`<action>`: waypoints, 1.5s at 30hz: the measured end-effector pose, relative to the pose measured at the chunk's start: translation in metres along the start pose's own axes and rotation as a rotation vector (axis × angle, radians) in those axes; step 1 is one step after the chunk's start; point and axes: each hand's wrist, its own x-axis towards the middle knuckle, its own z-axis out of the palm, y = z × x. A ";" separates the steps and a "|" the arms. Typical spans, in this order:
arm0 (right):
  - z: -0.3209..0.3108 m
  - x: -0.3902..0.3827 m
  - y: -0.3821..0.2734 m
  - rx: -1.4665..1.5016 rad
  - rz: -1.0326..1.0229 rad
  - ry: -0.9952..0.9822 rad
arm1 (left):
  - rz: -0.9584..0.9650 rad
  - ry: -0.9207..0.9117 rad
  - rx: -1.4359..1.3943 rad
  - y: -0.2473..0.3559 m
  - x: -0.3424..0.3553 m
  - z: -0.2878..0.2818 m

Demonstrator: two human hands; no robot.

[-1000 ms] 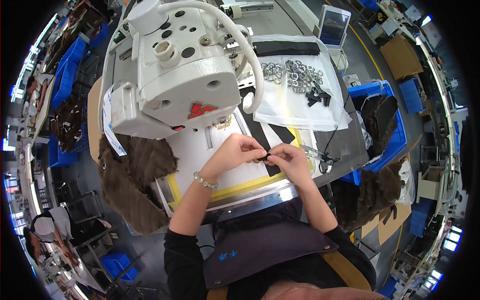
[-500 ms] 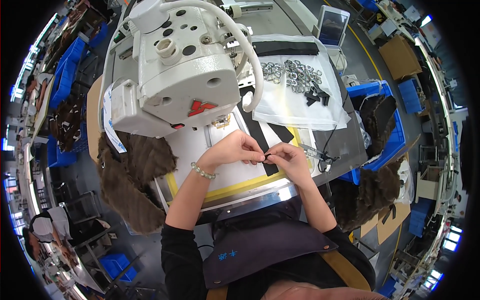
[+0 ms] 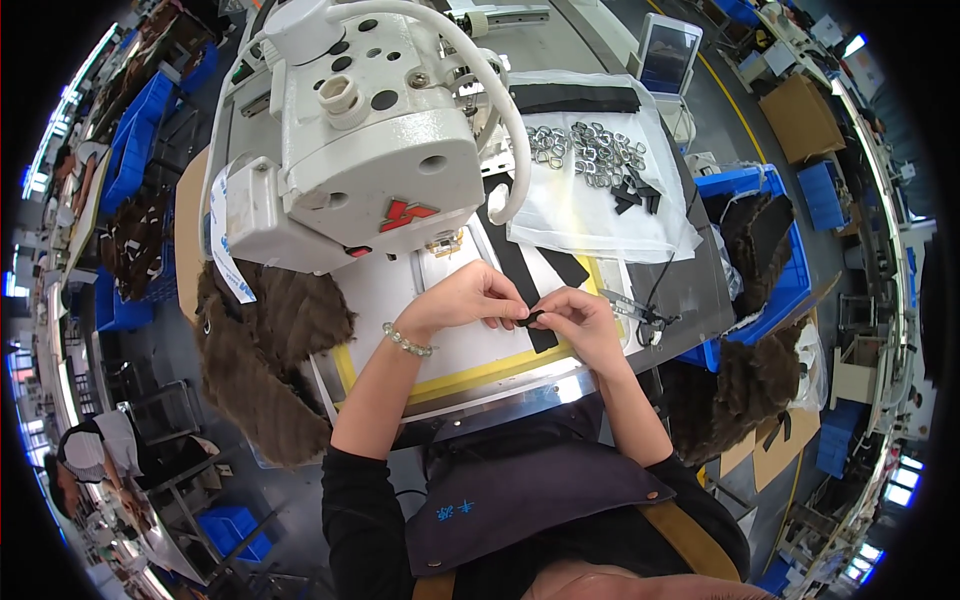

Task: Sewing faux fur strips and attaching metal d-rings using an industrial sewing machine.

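A small black strip piece [image 3: 530, 319] is pinched between the fingertips of both my hands, in front of the white sewing machine head [image 3: 385, 160]. My left hand [image 3: 472, 297] is closed on its left end, the thumb pressed to the index finger. My right hand [image 3: 583, 320] grips its right end in the same way. Fingers cover most of the piece, so whether a metal ring is in it cannot be made out. Under and behind the hands, a long black strip [image 3: 513, 262] lies on the white work surface, with a shorter black strip [image 3: 562, 266] beside it.
Metal rings [image 3: 600, 150] and small black pieces [image 3: 634, 194] lie on a white sheet [image 3: 560, 215] at the back right. Small scissors-like snips [image 3: 640, 315] rest right of my right hand. Brown furry material [image 3: 270, 370] hangs at the left; a blue bin [image 3: 790, 270] stands right.
The small black piece shows more between my fingertips than before. Both hands have stayed in nearly the same place.
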 end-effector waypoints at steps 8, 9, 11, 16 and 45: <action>0.000 -0.002 0.000 0.009 -0.035 -0.004 | 0.029 0.056 0.046 0.000 -0.003 0.013; 0.000 -0.004 -0.005 -0.039 -0.032 0.035 | 0.110 0.122 0.108 -0.002 -0.002 0.019; 0.002 -0.007 -0.015 -0.085 -0.026 0.064 | 0.188 0.198 0.168 -0.004 -0.003 0.028; 0.001 -0.012 -0.022 -0.346 -0.408 0.165 | 0.217 0.514 0.388 0.010 -0.009 0.046; 0.005 0.093 -0.047 -0.791 -0.396 -0.223 | 1.156 0.666 1.368 0.001 -0.075 0.071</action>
